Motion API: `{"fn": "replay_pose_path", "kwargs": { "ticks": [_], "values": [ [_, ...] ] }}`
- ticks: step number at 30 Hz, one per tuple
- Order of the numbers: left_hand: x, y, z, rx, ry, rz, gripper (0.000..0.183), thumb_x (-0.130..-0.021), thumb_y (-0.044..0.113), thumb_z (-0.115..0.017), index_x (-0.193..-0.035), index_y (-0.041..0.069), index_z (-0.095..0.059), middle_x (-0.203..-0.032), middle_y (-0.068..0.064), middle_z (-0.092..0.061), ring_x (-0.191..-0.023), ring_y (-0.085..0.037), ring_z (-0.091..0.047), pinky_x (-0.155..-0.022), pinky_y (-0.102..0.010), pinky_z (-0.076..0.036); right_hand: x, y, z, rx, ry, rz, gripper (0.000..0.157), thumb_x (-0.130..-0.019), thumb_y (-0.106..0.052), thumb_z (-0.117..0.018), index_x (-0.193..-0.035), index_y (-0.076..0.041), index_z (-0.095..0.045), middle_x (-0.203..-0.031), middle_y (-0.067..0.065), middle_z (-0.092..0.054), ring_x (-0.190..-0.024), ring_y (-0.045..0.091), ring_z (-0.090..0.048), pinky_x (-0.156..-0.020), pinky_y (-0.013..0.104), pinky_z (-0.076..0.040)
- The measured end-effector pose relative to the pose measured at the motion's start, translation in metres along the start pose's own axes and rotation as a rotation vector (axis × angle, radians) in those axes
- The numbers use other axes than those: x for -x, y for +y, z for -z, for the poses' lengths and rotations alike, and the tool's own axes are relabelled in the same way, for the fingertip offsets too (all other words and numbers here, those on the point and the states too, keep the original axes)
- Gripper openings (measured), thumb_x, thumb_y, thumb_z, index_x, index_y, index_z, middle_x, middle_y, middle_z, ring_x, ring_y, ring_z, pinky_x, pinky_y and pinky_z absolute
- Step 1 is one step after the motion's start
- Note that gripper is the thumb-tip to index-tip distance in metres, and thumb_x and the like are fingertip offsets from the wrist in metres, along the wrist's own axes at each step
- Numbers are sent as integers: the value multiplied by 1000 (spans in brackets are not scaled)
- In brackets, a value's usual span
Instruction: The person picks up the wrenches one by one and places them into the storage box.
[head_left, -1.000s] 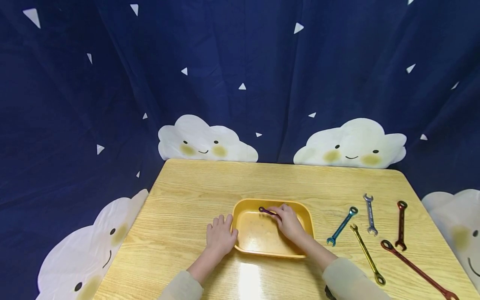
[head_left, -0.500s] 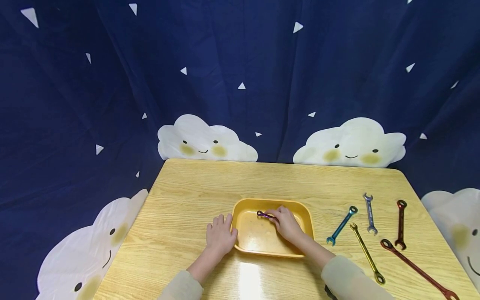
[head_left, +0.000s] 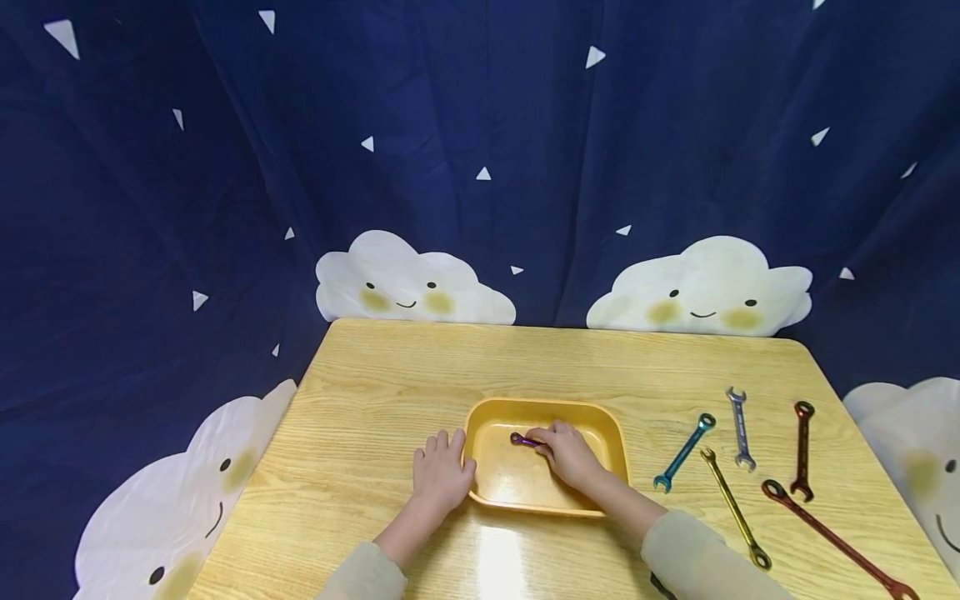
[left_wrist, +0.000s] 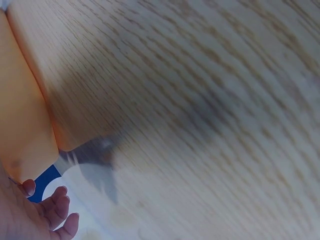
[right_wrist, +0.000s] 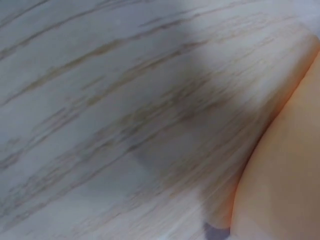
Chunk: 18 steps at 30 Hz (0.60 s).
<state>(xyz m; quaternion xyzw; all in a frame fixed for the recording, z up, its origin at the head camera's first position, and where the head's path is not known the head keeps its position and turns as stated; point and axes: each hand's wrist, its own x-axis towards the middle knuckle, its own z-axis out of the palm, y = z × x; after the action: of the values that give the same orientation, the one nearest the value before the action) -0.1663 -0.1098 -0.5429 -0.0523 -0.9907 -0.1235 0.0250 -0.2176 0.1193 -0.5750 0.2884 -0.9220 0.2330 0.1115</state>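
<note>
A shallow yellow tray [head_left: 495, 479] sits on the wooden table, and its smooth side wall [left_wrist: 22, 115] fills the left of the left wrist view. Inside it my right hand [head_left: 572, 460] pinches a small purple wrench [head_left: 519, 438], low over the tray floor. The wrench's ring end points left; its other end is hidden under the fingers. My left hand [head_left: 441, 477] rests at the tray's left rim, its fingers relaxed and the thumb by the edge. The right wrist view shows only table grain and the tray's outer wall [right_wrist: 285, 170].
On the right of the table [head_left: 375, 375] lie a teal wrench [head_left: 684, 452], a silver wrench [head_left: 741, 429], a yellow wrench [head_left: 731, 500], a red wrench [head_left: 802, 450] and a longer red wrench [head_left: 836, 537]. A blue curtain [head_left: 525, 100] with clouds hangs behind.
My right hand has moved the purple wrench slightly left and nearer to me within the tray. My left hand and the other wrenches stay put.
</note>
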Motion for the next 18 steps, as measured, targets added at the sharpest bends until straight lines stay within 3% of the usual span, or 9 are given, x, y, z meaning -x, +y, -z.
{"fn": "replay_pose_path", "kwargs": {
  "ticks": [18],
  "values": [
    [0, 1, 1, -3, -12, 8, 29, -84, 31, -48, -107, 14, -45, -94, -8, -48, -83, -25, -45, -67, -40, -36, 1, -5, 3, 0, -54, 54, 24, -76, -11, -70, -99, -15, -67, -69, -1, -48, -60, 13, -46, -54, 28, -38]
  ]
}}
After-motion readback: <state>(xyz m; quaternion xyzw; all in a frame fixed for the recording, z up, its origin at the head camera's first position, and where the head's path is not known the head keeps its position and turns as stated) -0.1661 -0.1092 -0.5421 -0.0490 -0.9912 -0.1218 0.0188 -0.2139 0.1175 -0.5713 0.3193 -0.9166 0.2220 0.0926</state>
